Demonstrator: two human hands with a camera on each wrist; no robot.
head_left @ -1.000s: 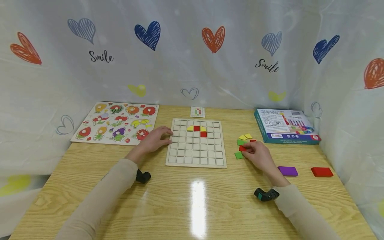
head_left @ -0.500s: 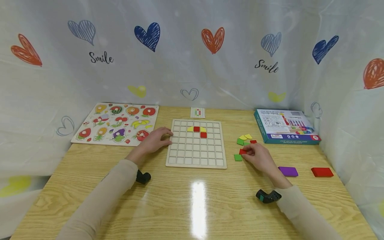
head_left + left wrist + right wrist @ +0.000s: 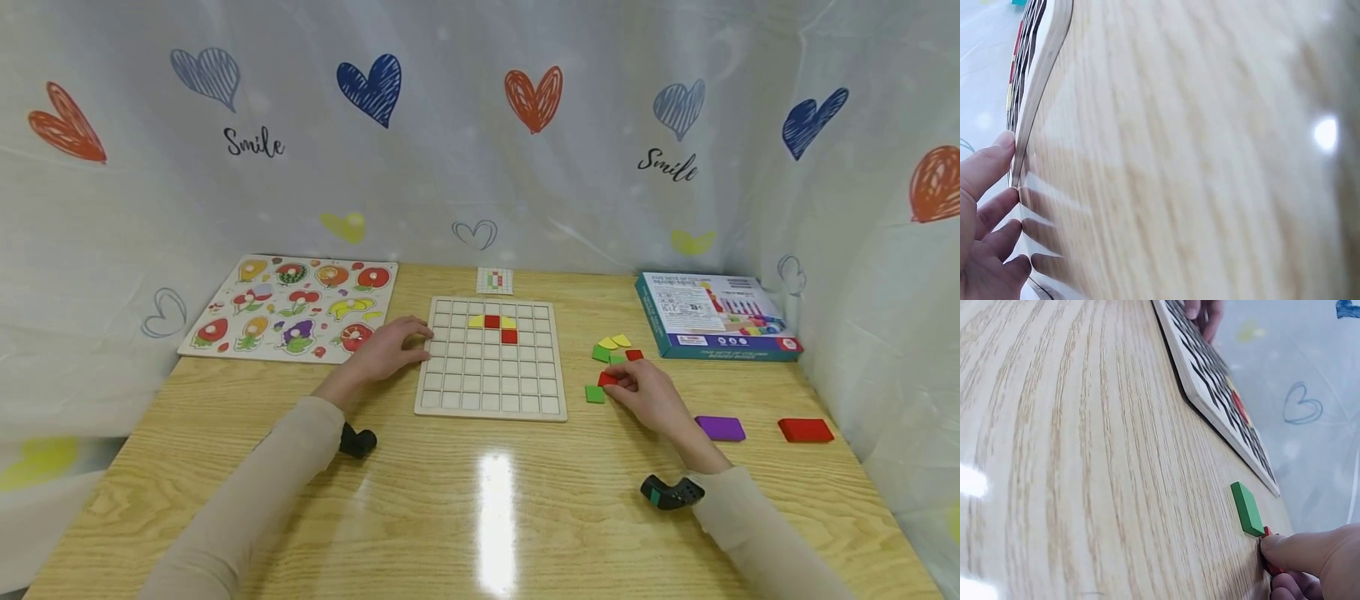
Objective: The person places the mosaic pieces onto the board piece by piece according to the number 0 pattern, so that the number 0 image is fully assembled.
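A wooden grid board (image 3: 491,400) lies mid-table with two yellow and two red tiles (image 3: 492,322) in its upper rows. My left hand (image 3: 386,350) rests flat against the board's left edge (image 3: 1038,106), fingers straight. To the board's right my right hand (image 3: 643,387) pinches a small red tile (image 3: 605,379) on the table; in the right wrist view only a sliver of that red tile (image 3: 1269,559) shows under the fingertips. A green square tile (image 3: 595,394) (image 3: 1247,509) lies just left of it. More green, yellow and red tiles (image 3: 615,347) sit behind the hand.
A fruit peg puzzle (image 3: 292,307) lies at the back left, a small pattern card (image 3: 495,280) behind the board, a teal game box (image 3: 712,317) at the back right. A purple block (image 3: 720,428) and a red block (image 3: 805,430) lie right of my right forearm.
My right hand has drawn the red tile slightly toward me, away from the tile pile. The left hand has stayed on the board's edge.
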